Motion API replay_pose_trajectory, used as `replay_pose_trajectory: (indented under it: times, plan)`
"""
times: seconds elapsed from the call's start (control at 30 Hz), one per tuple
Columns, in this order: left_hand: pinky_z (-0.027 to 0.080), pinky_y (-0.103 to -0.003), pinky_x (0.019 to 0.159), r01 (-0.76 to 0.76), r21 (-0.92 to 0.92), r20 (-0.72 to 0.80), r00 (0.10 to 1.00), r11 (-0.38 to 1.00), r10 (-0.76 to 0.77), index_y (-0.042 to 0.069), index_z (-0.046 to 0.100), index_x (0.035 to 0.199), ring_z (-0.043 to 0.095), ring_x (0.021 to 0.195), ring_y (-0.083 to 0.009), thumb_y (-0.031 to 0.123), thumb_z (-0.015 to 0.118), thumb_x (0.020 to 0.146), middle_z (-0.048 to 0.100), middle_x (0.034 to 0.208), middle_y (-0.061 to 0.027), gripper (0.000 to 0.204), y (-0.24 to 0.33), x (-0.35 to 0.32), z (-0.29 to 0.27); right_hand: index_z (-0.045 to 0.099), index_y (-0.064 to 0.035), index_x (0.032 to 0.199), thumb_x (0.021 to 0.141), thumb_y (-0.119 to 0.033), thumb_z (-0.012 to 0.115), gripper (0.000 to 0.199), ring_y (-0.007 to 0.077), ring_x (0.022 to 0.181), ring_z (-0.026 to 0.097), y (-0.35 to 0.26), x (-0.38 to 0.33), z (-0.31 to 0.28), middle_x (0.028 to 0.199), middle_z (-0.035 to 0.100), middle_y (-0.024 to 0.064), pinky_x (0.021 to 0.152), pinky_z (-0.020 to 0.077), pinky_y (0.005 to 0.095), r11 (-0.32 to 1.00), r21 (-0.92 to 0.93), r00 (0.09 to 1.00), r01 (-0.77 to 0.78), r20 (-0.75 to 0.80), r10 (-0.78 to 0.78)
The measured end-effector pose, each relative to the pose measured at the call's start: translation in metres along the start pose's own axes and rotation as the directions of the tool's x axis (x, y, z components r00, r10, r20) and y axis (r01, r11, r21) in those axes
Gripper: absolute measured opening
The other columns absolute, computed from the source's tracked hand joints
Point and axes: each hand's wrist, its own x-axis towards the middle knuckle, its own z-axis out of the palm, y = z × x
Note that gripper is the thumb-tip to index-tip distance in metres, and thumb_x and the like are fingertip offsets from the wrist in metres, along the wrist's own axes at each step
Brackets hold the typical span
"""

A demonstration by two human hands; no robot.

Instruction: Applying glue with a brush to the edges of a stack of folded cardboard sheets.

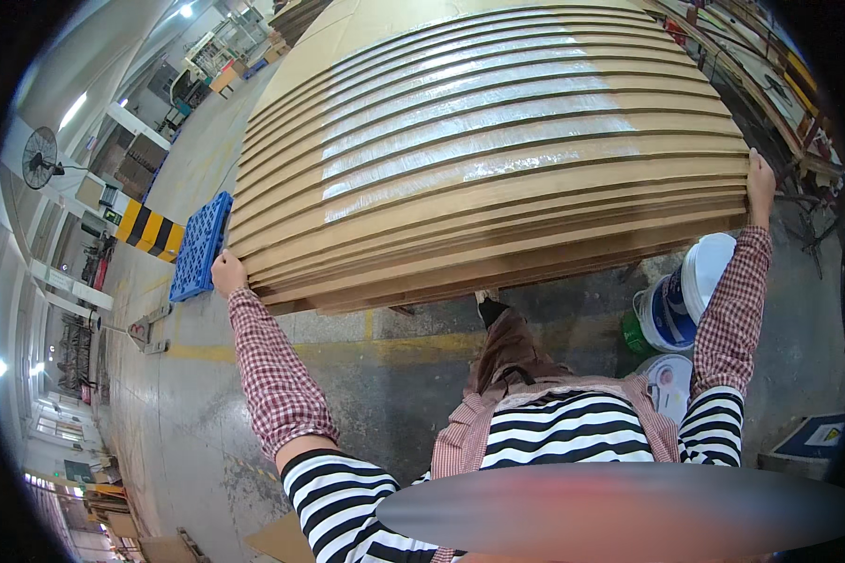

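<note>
A wide stack of brown cardboard sheets [535, 183] fans out in front of me, each sheet's near edge stepped below the one behind it. Shiny clear film or tape covers a broad patch across the middle of several sheets. At the left end of the stack, my left hand [228, 273] is closed round a sheet's edge. My right hand [760, 184] grips the opposite edge on the right, arm stretched out. The fingertips of both hands are partly hidden by the cardboard and the fists.
A blue plastic pallet [200, 246] stands left of the stack, by a black-and-yellow striped barrier [145, 232]. White, blue and green buckets [709, 272] sit on the floor near my right arm. A pallet jack [148, 330] lies left; metal racks [770, 84] line the right.
</note>
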Motion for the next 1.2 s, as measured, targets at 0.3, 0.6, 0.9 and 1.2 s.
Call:
replay_pose_trajectory:
  times: [0.3,0.6,0.9,1.2]
  plan:
    - [0.042,-0.043,0.081,0.041,0.150,0.083,0.995,0.988,-0.054,0.005,0.063,0.098,0.056,0.092,-0.0335,0.049,0.036,0.083,0.060,0.100,-0.0170,0.054,0.002,0.004,-0.001,0.057,-0.0043,0.107,0.089,-0.043,0.037,0.047,0.0332,0.097,0.053,0.006,0.003,0.002,0.104,0.058,0.0179,0.081,0.0399,0.0379,1.000,-0.025,1.000,-0.017,-0.011,0.016]
    - [0.042,-0.043,0.080,0.041,0.119,0.073,0.996,0.992,-0.050,0.003,0.063,0.095,0.056,0.090,-0.0349,0.046,0.038,0.083,0.060,0.098,-0.0189,0.052,-0.006,0.009,-0.001,0.058,-0.0040,0.107,0.088,-0.043,0.038,0.047,0.0334,0.097,0.054,-0.007,-0.003,0.005,0.103,0.058,0.0181,0.081,0.0404,0.0376,1.000,0.001,1.000,-0.011,-0.015,0.011]
    - [0.042,-0.046,0.075,-0.083,0.126,-0.023,0.996,0.988,0.087,-0.001,0.063,0.090,0.056,0.086,-0.0378,0.042,0.037,0.085,0.060,0.092,-0.0214,0.051,-0.023,0.009,-0.010,0.059,-0.0036,0.102,0.088,-0.043,0.037,0.047,0.0376,0.095,0.053,-0.019,-0.006,0.002,0.100,0.057,0.0219,0.078,0.0413,0.0403,1.000,-0.010,0.999,-0.001,-0.049,0.000]
    - [0.040,-0.048,0.069,-0.192,0.141,0.055,0.981,0.971,0.186,-0.007,0.060,0.083,0.054,0.079,-0.0416,0.042,0.031,0.089,0.058,0.084,-0.0261,0.058,-0.001,-0.001,0.012,0.060,-0.0035,0.090,0.087,-0.046,0.037,0.048,0.0410,0.087,0.053,-0.024,-0.017,-0.041,0.090,0.057,0.0235,0.071,0.0413,0.0437,0.999,-0.003,0.992,-0.040,-0.116,0.040]
